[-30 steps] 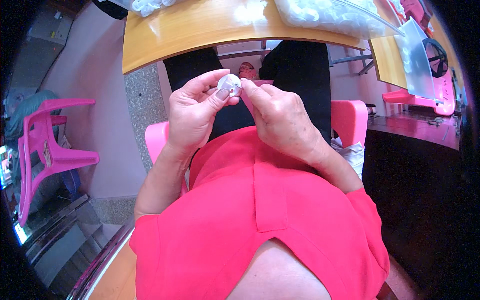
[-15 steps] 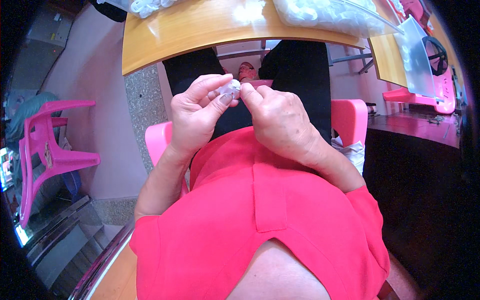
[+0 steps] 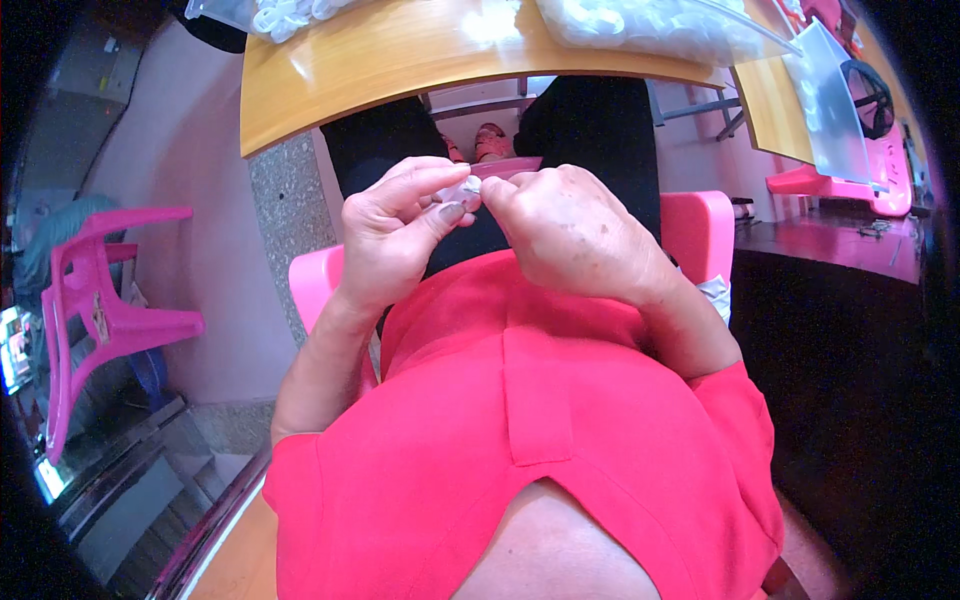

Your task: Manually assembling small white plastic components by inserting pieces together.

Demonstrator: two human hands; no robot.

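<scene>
Over my lap, my left hand (image 3: pixel 395 225) pinches a small whitish, translucent plastic piece (image 3: pixel 462 190) between thumb and fingers. My right hand (image 3: pixel 575 225) is closed, its thumb and index fingertip pressed against the right side of that piece. Whether the right fingers hold a separate small part is hidden. Both hands are just short of the table's near edge, below the tabletop. The exact kind of the plastic piece is too small to make out.
A wooden table (image 3: pixel 400 95) spans the far side, bearing a clear tray (image 3: pixel 690 60) of white plastic pieces and a second heap of white rings (image 3: pixel 285 15) at left. A translucent bin (image 3: pixel 835 120) stands at right. Pink stools (image 3: pixel 130 320) and a pink chair (image 3: pixel 695 235) are around me.
My right hand has turned slightly, its knuckles and wrist rising a little. The left hand has shifted slightly down and still grips the plastic piece.
</scene>
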